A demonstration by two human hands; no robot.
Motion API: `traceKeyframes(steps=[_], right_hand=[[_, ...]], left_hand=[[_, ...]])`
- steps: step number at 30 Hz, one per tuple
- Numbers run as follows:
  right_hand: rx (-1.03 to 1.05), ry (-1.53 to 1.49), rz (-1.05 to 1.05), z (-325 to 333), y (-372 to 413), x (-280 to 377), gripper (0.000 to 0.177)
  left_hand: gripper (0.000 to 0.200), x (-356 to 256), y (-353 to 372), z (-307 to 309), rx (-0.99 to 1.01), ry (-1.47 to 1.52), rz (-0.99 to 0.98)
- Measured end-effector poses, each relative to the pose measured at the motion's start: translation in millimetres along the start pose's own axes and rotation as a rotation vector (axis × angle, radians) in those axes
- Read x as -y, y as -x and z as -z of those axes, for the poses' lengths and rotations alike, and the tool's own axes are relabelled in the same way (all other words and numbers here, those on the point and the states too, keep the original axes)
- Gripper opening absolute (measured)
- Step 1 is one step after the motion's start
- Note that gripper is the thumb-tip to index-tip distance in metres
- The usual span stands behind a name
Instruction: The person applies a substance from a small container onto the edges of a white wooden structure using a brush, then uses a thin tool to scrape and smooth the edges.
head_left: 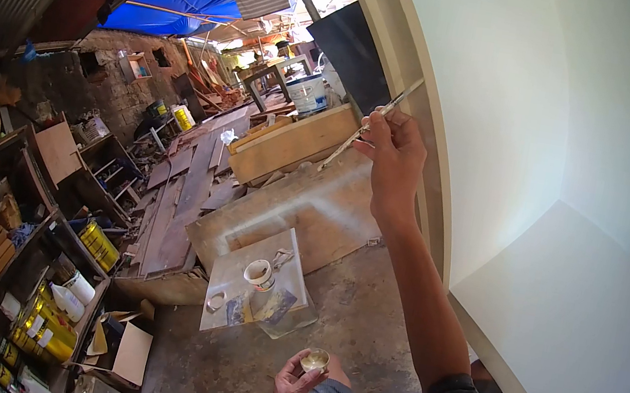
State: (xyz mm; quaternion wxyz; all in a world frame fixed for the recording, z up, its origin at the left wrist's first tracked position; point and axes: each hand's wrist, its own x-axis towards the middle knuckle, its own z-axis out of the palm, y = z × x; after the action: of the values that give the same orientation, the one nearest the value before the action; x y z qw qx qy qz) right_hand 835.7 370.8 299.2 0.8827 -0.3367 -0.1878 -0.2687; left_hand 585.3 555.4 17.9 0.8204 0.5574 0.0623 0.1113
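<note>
My right hand point(398, 156) is raised and pinches a thin, paint-smeared paintbrush point(342, 151). The brush's upper end meets the pale edge point(440, 155) of a large cabinet-like piece with a white inside point(511, 121). Low in the view, near my knee, my left hand point(288, 389) is wrapped round a small cup point(315, 360) with a pale cream liquid in it.
A low board-topped stand point(240, 267) bears a paint-streaked tub point(259, 273) and dark sheets point(272, 306). Shelves with yellow cans point(50, 327) line the left. An open cardboard box point(132, 353) sits on the floor, and stacked wooden planks point(178, 207) lie further back.
</note>
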Motion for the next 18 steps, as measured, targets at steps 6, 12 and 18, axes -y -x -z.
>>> traceKeyframes(steps=[6, 12, 18], right_hand=[[-0.007, -0.002, -0.01, 1.8, -4.2, -3.1, 0.021], [-0.013, 0.019, -0.022, 3.0, 4.6, -3.4, 0.021], [-0.008, 0.008, 0.005, 3.7, -0.9, -5.6, 0.021]], left_hand=[[0.05, 1.1, 0.3, 0.0, -0.024, 0.017, -0.009], [0.05, 2.6, 0.5, 1.4, -0.024, 0.009, -0.006], [0.05, 2.7, 2.3, 2.3, -0.039, 0.012, 0.004]])
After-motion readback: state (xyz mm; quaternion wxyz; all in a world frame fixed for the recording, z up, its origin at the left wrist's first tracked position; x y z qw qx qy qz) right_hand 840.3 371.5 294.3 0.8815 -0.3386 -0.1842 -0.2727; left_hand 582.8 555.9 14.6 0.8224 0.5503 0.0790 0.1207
